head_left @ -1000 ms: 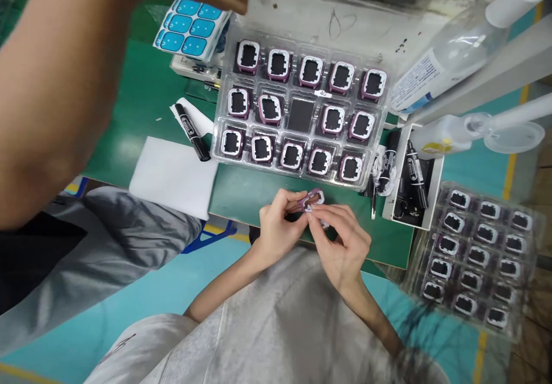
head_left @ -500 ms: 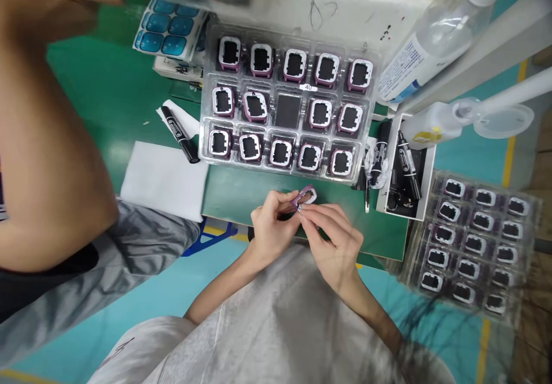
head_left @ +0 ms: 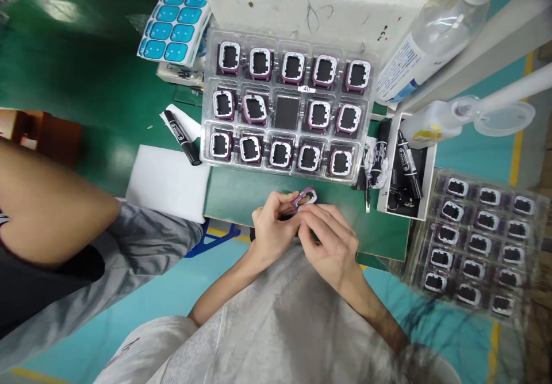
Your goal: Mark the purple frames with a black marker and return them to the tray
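Between my hands, near the table's front edge, is a purple watch case (head_left: 307, 198) with a pale inner frame, tilted. My left hand (head_left: 276, 223) pinches its left side between thumb and fingers. The fingertips of my right hand (head_left: 330, 240) are closed together at the case's near edge; what they pinch, if anything, is too small and hidden to make out. Just beyond my hands lies a clear plastic tray (head_left: 259, 168) of similar purple cases with white frames. One pocket (head_left: 287, 112) in its middle row has no case in it.
A second tray of cases (head_left: 478, 243) stands at the right. A box of markers (head_left: 407, 171), a spray bottle (head_left: 425, 45) and another bottle (head_left: 431, 124) are nearby. At the left are blue sticker sheets (head_left: 175, 22), a marker (head_left: 181, 137), a white pad (head_left: 166, 183) and a co-worker's arm (head_left: 56, 206).
The co-worker's arm at the left has drawn back toward the lower left, uncovering more table and a brown object. My hands stay at the watch case, with my right fingers slightly shifted.
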Demonstrator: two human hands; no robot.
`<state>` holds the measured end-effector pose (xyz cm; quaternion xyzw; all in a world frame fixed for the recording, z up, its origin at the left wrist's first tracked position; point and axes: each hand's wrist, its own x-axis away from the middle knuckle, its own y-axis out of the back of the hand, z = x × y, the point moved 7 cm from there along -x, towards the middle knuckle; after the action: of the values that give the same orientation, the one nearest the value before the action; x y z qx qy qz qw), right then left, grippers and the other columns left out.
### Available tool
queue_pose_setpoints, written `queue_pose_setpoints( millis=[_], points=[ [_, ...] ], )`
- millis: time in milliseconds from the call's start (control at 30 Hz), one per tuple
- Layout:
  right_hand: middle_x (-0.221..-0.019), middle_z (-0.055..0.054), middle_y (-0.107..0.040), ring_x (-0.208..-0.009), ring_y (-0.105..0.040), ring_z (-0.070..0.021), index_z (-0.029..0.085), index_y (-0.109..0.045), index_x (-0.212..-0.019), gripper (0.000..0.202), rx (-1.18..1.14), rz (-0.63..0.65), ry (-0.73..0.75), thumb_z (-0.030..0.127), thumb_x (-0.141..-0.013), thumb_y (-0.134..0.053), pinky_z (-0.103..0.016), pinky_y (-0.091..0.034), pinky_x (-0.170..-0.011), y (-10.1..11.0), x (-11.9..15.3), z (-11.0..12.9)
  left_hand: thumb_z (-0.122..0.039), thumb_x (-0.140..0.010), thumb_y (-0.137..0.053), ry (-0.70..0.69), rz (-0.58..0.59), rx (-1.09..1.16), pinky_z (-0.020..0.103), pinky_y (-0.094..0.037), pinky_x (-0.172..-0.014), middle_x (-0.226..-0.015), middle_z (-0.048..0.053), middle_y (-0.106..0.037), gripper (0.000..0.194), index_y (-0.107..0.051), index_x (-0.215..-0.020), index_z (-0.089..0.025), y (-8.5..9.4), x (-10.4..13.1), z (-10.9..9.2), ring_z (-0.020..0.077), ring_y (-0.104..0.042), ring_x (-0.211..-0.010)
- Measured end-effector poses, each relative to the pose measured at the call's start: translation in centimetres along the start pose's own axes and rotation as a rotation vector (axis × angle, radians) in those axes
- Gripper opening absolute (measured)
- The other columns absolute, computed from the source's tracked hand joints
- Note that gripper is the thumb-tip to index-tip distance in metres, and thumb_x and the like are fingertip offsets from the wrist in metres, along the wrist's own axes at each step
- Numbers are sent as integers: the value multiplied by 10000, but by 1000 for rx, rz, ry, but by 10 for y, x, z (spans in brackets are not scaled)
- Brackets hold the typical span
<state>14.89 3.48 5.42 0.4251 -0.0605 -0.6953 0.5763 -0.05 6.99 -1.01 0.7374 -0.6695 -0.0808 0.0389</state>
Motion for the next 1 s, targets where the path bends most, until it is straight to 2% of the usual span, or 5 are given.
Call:
queue_pose_setpoints(
  millis=[200,400,533,767,1000],
  points=[
    [-1088,-75,-905,-999,-852,-226,196,-772,-1153,278,96,47,131,11,-951,-727,-367,-779,-918,-2,5,1,-332,-879,-1019,2,27,8,289,-708,-608,-816,23,-885,325,-757,-1033,-218,-2,-1,-1,204,-844,-651],
    [-1122,-119,-885,-1040,-849,-255,175,-798,-1117,196,177,178,346,46,-979,-746,-415,-789,-935,-3,7,2,-348,-887,-1014,-22,65,-7,310,-737,-657,-867,39,-905,330,-745,-1034,-225,-4,-1,0,230,-880,-716],
    [-1138,-114,-881,-1012,-824,-249,173,-794,-1115,175,191,174,425,58,-1008,-718,-414,-784,-906,-1,6,0,-343,-906,-995,-4,67,-26,321,-751,-689,-909,50,-916,310,-760,-1069,-224,-3,-1,4,231,-893,-756],
    [-1096,-41,-853,-1014,-800,-196,250,-749,-1170,337,-145,65,106,-4,-952,-708,-373,-772,-915,3,2,-23,-307,-867,-1017,-51,50,-69,373,-787,-698,-974,47,-931,294,-808,-1068,-262,-1,0,2,256,-901,-761],
    [-1092,-33,-871,-1029,-820,-198,254,-761,-1147,358,-190,64,32,-17,-920,-712,-370,-768,-927,4,1,-22,-271,-871,-1024,-38,50,-69,482,-812,-788,-1047,38,-936,317,-857,-1138,-310,1,6,5,314,-922,-854]
  ],
)
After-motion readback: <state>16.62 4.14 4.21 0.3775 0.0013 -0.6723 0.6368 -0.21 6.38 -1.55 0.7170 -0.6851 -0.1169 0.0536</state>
